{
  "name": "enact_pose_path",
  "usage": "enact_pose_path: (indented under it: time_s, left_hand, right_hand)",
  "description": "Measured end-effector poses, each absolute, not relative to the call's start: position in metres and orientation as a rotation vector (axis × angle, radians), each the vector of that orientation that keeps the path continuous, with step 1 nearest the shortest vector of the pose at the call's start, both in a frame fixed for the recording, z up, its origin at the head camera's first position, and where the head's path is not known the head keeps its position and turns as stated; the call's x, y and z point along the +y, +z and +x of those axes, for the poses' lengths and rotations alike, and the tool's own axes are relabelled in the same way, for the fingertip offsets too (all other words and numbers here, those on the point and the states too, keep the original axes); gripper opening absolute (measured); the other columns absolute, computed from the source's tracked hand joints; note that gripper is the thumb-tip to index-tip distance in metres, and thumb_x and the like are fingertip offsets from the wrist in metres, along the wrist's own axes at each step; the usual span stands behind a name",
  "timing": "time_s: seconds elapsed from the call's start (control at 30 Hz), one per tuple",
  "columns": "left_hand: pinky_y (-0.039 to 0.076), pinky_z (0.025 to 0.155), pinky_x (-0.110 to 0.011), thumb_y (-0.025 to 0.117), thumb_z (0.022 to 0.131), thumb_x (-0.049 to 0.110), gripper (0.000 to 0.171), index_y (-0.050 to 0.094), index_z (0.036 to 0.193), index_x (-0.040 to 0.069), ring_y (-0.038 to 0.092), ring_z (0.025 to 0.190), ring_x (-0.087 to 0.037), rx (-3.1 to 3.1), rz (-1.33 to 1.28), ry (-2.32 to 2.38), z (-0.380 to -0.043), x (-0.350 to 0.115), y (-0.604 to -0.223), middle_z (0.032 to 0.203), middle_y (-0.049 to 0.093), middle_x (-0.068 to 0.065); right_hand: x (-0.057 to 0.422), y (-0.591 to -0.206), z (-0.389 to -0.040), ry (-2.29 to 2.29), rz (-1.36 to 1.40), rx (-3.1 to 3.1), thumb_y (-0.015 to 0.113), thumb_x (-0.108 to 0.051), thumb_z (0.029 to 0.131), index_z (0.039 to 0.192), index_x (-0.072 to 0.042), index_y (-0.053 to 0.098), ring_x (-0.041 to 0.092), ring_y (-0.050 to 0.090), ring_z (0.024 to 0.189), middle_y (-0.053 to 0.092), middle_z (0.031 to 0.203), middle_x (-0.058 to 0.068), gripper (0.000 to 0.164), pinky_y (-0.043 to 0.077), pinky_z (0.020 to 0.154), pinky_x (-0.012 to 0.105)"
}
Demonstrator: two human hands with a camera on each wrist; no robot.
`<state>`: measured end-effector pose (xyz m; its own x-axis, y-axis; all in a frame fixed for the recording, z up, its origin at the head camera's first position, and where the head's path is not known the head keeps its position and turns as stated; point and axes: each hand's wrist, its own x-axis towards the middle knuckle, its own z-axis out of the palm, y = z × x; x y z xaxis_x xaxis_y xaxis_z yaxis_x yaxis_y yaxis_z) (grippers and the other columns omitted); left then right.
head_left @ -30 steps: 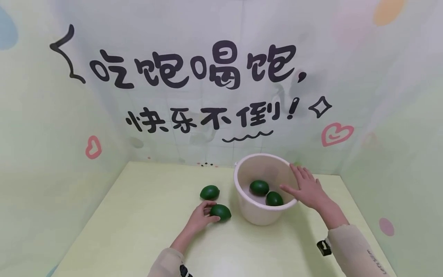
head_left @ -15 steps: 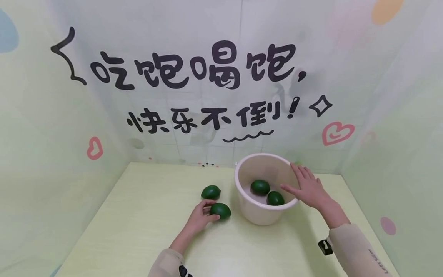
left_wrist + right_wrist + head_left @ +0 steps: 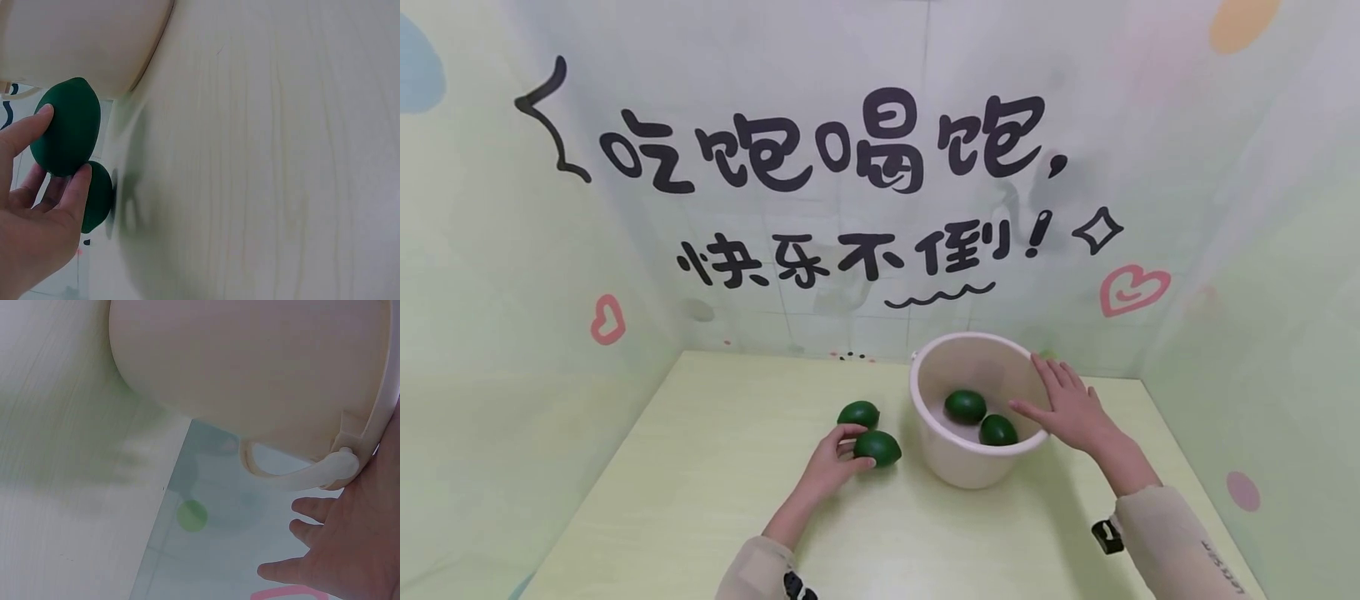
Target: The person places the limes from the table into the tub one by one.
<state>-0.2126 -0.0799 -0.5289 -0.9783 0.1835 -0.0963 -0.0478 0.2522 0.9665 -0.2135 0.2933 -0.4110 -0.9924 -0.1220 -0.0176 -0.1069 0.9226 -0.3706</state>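
Observation:
My left hand (image 3: 829, 468) pinches a dark green lime (image 3: 877, 449) between thumb and fingertips, left of a pale pink bucket (image 3: 966, 467). In the left wrist view, this lime (image 3: 69, 128) is held just off the table. Another lime (image 3: 857, 413) lies right behind it, partly covered by the fingers and the held one. Inside the bucket rest two more limes, one farther back (image 3: 965, 406) and one nearer (image 3: 998, 431). My right hand (image 3: 1075, 412) rests on the bucket's right rim, its thumb reaching over the opening; the right wrist view shows its fingers straight outside.
The light wooden table (image 3: 715, 483) carries the bucket, which stands upright near the back. A white bucket handle (image 3: 312, 475) hangs beside my right fingers. Printed cloth walls (image 3: 850, 325) with black lettering close off the back and both sides.
My left hand has raised the pinched lime slightly and moved it a little away from me, so it now overlaps the lime behind. The right hand and bucket stay put.

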Motion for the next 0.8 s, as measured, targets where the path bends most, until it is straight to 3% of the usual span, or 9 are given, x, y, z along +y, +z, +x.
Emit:
enact_pose_path:
  time_s: [0.33, 0.8]
  left_hand:
    - [0.050, 0.106, -0.053, 0.077, 0.083, 0.005, 0.051, 0.056, 0.130, 0.003, 0.058, 0.126, -0.038, 2.313, 0.139, 1.861, -0.214, -0.083, -0.517, 0.133, 0.058, -0.018]
    - [0.054, 0.102, -0.045, 0.076, 0.084, 0.002, 0.052, 0.055, 0.131, 0.002, 0.059, 0.126, -0.038, 2.301, 0.198, 1.920, -0.217, -0.084, -0.492, 0.135, 0.058, -0.019]
  right_hand:
    - [0.296, -0.415, -0.214, -0.582, -0.176, 3.039, 0.054, -0.064, 0.092, 0.159, -0.005, 0.017, 0.053, 0.016, 0.146, 0.023, 0.159, 0.030, 0.097, 0.016, 0.108, 0.083]
    - [0.292, -0.411, -0.211, -0.587, -0.185, 3.048, 0.056, -0.061, 0.091, 0.158, -0.004, 0.019, 0.053, 0.018, 0.145, 0.025, 0.158, 0.030, 0.096, 0.018, 0.107, 0.083]
